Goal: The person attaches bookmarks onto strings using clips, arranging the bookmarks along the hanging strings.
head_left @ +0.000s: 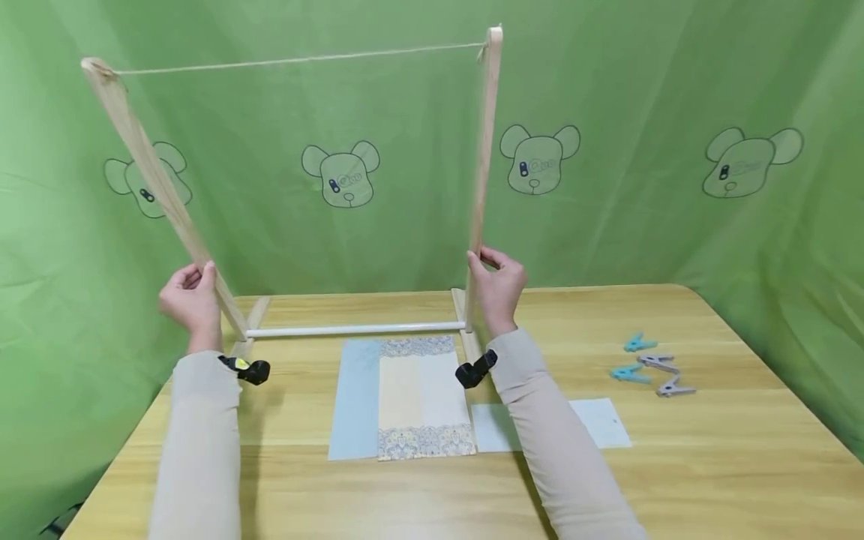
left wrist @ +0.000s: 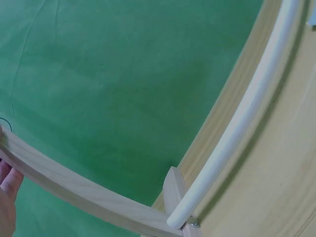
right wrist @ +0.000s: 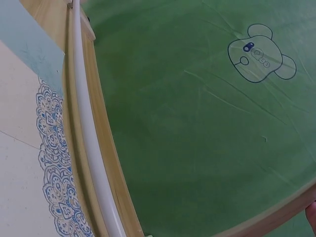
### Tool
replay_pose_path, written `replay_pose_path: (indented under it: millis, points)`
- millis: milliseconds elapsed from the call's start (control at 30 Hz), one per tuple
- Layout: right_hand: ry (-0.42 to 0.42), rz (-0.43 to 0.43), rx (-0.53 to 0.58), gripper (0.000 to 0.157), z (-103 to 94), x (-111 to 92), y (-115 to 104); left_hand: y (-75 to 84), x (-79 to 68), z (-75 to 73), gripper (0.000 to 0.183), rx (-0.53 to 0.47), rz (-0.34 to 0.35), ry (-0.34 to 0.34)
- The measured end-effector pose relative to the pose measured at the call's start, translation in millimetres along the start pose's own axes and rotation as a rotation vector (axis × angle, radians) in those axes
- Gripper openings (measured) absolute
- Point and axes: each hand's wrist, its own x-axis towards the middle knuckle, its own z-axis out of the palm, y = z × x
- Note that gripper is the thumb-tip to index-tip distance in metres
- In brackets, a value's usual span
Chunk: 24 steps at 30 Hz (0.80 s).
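A wooden rack stands toward the back of the table, with a left post (head_left: 154,169), a right post (head_left: 487,142), a thin string (head_left: 304,59) tied between their tops and a white bar (head_left: 358,329) low down. My left hand (head_left: 191,301) grips the left post above its foot, thumb in front. On the right post, my right hand (head_left: 498,291) pinches at about the same height. The left wrist view shows fingers (left wrist: 11,183) against the wood; in the right wrist view only a bit of the hand (right wrist: 311,216) shows at the edge.
Below the rack lie a light blue sheet (head_left: 354,397) and a lace-patterned sheet (head_left: 401,390) overlapping it. A pale sheet (head_left: 599,422) is partly under my right forearm. Several clothespins (head_left: 631,373) lie at the right. A green curtain (head_left: 418,247) hangs behind the table.
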Motion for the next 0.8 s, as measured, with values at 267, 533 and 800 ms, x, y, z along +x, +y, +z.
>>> replay_pose_path:
  millis: [267,533,800]
  points:
    - [0.03,0.011,-0.037,0.023,-13.6,4,3,-6.8,-11.9,6.2,0.024,0.029,0.018,-0.021]
    - [0.054,0.016,-0.061,0.022,-26.2,13,7,-7.3,-22.1,15.5,0.023,0.023,0.025,-0.051]
    - [0.087,0.061,-0.037,0.023,-45.5,27,15,-9.5,-40.1,34.5,0.025,0.022,0.043,-0.058]
